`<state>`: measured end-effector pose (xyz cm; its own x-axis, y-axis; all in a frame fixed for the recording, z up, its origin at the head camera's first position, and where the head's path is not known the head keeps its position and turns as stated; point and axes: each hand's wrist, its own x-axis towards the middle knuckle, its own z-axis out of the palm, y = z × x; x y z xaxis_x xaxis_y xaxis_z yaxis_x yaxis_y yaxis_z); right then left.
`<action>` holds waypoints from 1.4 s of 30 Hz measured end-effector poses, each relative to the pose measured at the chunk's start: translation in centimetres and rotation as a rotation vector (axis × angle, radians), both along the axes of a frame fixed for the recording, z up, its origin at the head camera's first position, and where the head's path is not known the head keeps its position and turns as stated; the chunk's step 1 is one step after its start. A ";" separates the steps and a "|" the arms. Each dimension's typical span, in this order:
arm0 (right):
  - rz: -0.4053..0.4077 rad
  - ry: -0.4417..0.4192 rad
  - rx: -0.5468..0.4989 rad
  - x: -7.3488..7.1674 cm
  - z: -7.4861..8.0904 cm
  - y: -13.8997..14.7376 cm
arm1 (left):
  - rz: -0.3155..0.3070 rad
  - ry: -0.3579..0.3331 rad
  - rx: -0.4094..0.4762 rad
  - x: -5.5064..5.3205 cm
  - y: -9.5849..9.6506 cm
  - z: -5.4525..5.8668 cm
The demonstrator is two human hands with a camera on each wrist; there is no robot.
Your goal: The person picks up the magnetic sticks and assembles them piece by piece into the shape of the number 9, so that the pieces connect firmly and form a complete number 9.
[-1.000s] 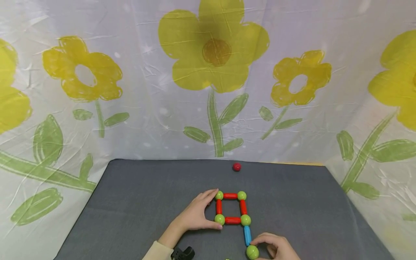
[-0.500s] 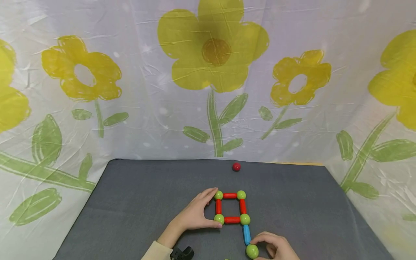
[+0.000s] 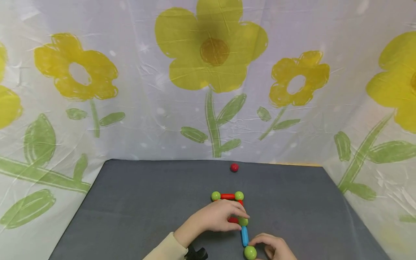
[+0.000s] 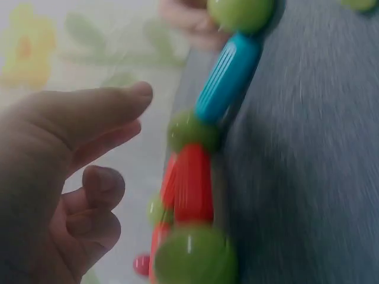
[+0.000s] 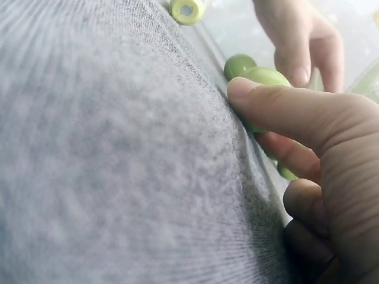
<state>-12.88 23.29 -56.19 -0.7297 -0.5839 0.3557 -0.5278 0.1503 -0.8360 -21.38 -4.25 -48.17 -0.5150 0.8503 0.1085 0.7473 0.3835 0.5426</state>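
Note:
Green balls and red rods form a square on the table, with a blue rod [image 3: 245, 236] running toward me from its near right green ball [image 3: 243, 221]. My left hand [image 3: 217, 216] is over the square, hiding its left side; its fingertips are close to that corner ball. In the left wrist view, thumb and fingers are apart with nothing between them, beside a red rod [image 4: 194, 183]. My right hand [image 3: 274, 245] pinches the green ball [image 3: 250, 252] at the blue rod's near end between thumb and index finger. Its other fingers are curled.
A red ball [image 3: 234, 167] lies near the far edge of the dark grey table [image 3: 146, 195]. A yellow-green piece [image 5: 187, 10] with a silver end shows in the right wrist view. A flower-printed sheet [image 3: 136, 119] hangs behind the table.
My left hand has let go of the square's left green balls and moved right across it, toward the near right corner. The right hand keeps its pinch on the near green ball.

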 end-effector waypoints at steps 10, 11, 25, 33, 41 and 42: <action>0.022 0.015 -0.032 -0.1 -0.3 0.1 | -0.203 -0.071 -0.204 -0.6 3.3 -0.5; 0.019 0.010 -0.032 0.0 -0.2 0.1 | -0.206 -0.061 -0.220 -0.7 3.5 -0.4; -0.025 -0.022 -0.004 0.1 0.1 0.1 | -0.257 0.015 -0.249 -1.4 4.3 -0.6; -0.032 -0.027 -0.005 0.2 0.1 0.2 | -0.284 -0.043 -0.196 -1.5 3.8 -0.5; -0.039 0.024 -0.009 0.3 -0.1 0.1 | -0.295 -0.133 -0.149 -2.0 3.5 -0.7; -0.042 0.021 -0.007 0.3 -0.1 0.1 | -0.296 -0.151 -0.140 -2.0 3.5 -0.8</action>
<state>-12.61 23.37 -56.33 -0.7460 -0.5502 0.3752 -0.5387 0.1672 -0.8258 -23.42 -0.73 -48.97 -0.2454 0.9663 -0.0780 0.7528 0.2407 0.6126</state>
